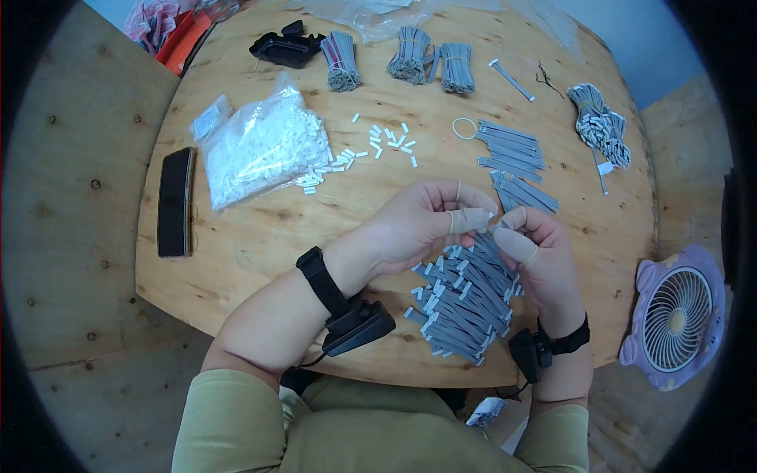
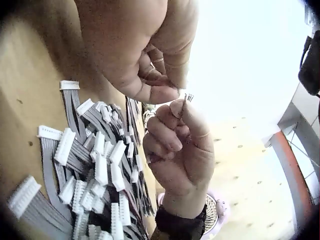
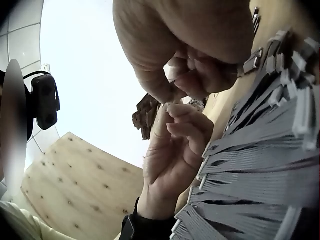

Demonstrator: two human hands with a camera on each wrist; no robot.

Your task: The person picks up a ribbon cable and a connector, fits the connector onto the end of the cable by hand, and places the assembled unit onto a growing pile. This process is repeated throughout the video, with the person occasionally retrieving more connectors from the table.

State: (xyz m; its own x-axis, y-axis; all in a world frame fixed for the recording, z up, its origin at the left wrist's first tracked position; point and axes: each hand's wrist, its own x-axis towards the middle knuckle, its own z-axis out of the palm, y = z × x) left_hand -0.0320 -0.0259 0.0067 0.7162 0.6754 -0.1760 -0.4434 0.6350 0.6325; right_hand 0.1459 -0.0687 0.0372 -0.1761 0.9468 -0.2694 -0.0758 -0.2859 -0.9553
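Observation:
My right hand (image 1: 538, 248) pinches a grey ribbon cable between thumb and forefinger, and its thin wire ends (image 2: 189, 97) stick up past the fingertips in the left wrist view. Facing it, my left hand (image 1: 426, 217) holds a small white connector at its thumb and fingertips, mostly hidden by them. The two hands' fingertips almost meet. Pale finger covers sit on both thumbs. Right below the hands lies a heap of grey ribbon cables (image 1: 465, 303) with white connectors on their ends.
Loose white connectors (image 1: 386, 140) lie beside a clear bag (image 1: 264, 146) full of them. Flat grey cables (image 1: 511, 150) lie beyond the hands. Tied cable bundles (image 1: 457, 69) stand at the back. A phone (image 1: 175, 202) is at left, a purple fan (image 1: 676, 319) at right.

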